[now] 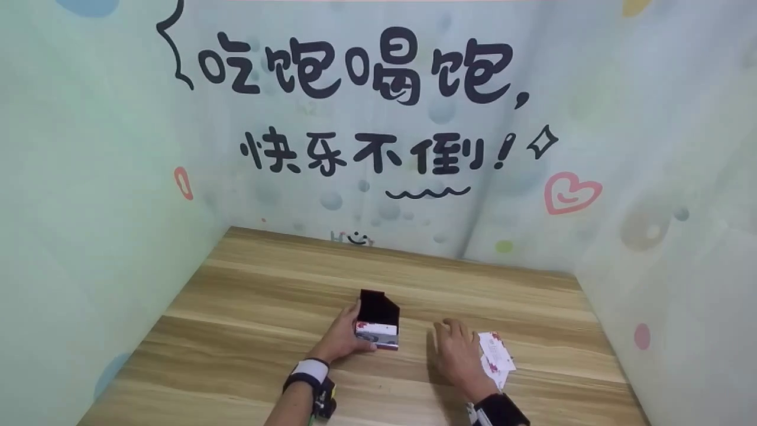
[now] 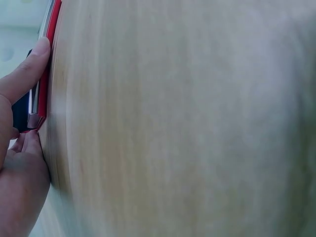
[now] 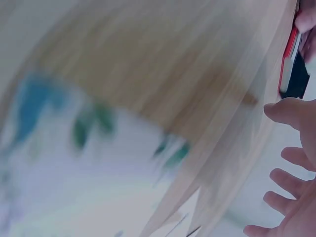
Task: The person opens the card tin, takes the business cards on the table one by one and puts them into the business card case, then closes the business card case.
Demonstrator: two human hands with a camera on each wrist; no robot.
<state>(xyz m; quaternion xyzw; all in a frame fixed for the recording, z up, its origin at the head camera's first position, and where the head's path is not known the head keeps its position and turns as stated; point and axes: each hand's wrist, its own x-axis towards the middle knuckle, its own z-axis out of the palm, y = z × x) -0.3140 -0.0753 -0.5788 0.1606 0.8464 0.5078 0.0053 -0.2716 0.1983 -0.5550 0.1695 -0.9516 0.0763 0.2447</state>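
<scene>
My left hand grips a small card case by its left side, the thumb along the near edge. Its dark flap is folded back, away from me, and printed cards lie in the near part. A red edge of the case shows under the thumb in the left wrist view. To the right, my right hand is over the table with fingers spread, holding nothing. Just right of it, overlapping white cards with red floral print lie loose. The right wrist view has a blurred card with green leaves close up.
Both hands work over a wood-grain table. Pale fabric walls with black lettering and coloured dots enclose it at the back and both sides. Each wrist wears a strap; a small black device sits on the left one.
</scene>
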